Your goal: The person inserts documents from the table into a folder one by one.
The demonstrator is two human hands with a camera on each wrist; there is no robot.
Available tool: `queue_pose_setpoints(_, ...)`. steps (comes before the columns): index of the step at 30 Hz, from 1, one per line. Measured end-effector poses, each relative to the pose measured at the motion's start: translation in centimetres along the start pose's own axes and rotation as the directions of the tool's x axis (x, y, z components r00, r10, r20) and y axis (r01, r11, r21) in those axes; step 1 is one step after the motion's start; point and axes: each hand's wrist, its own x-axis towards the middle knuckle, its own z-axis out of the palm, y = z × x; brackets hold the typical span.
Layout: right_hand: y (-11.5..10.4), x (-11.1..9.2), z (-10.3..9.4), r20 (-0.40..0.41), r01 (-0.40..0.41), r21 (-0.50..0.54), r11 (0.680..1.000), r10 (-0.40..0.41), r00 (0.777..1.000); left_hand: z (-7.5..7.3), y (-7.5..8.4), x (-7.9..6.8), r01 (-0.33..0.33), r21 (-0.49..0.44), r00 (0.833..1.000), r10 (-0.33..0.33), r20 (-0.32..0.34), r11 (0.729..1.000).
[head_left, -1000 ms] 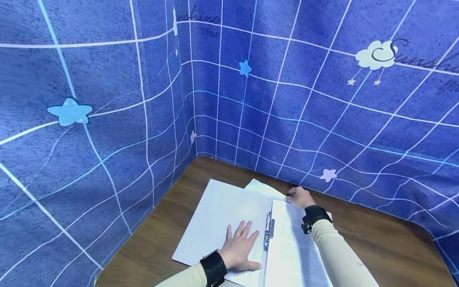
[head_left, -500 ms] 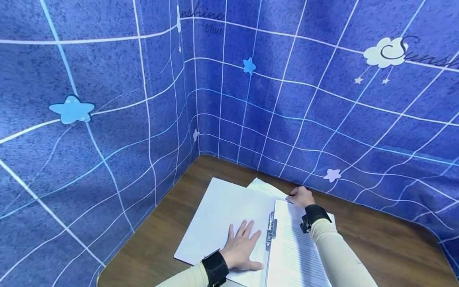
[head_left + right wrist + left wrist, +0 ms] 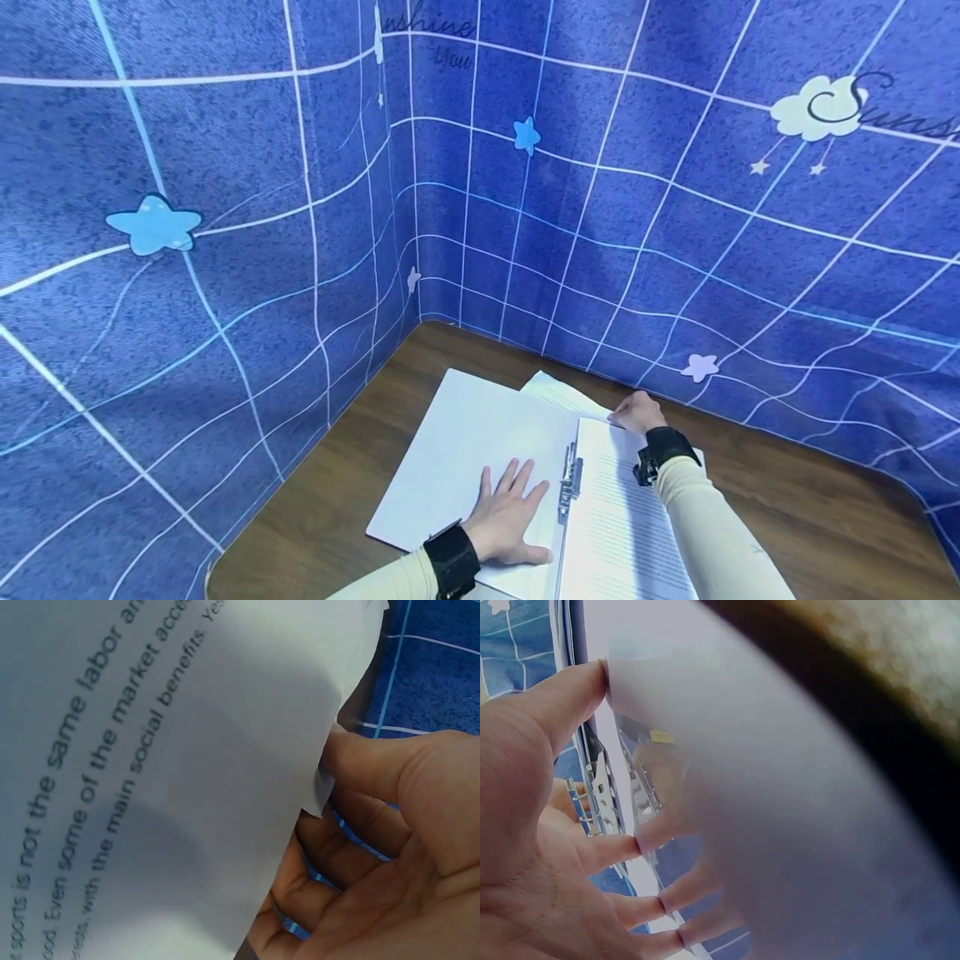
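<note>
A white folder lies spread on the table with a metal lever clip along its spine. Printed pages are stacked on its right side. My left hand rests with spread fingers on the left cover; in the left wrist view its fingertips touch the glossy surface. Beyond the folder's top edge, a printed sheet of paper sticks out, partly hidden under the folder. My right hand is at that sheet's right end. In the right wrist view, thumb and curled fingers pinch a paper's edge, its corner bent.
The folder lies on a brown wooden table. Blue patterned curtains with stars and grid lines stand close behind the table and along its left side. Table surface also shows right of the pages.
The head view has shifted slightly, so everything sits a little farther right. My right hand has turned slightly at the paper's edge. The left hand stays in place on the cover.
</note>
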Motion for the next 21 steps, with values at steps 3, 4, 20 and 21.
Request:
queue_pose_setpoints(3, 0.09, 0.10, 0.14, -0.010, -0.023, 0.002, 1.000, 0.023, 1.000, 0.04, -0.03, 0.07, -0.005, -0.003, 1.000, 0.005, 0.000, 1.000)
queue_pose_setpoints(4, 0.12, 0.13, 0.18, -0.013, -0.031, 0.003, 1.000, 0.031, 0.999, 0.05, -0.06, 0.06, -0.007, -0.002, 1.000, 0.007, 0.001, 1.000)
queue_pose_setpoints(20, -0.33, -0.03, -0.17, -0.137, 0.014, 0.081, 0.997, -0.003, 0.991, -0.38, 0.34, 0.00, -0.027, 0.061, 1.000, 0.028, -0.014, 0.998)
queue_pose_setpoints(21, -0.51, -0.09, -0.31, -0.147, 0.014, 0.082, 0.997, -0.001, 0.989, -0.39, 0.36, -0.02, -0.026, 0.060, 1.000, 0.027, -0.012, 0.998)
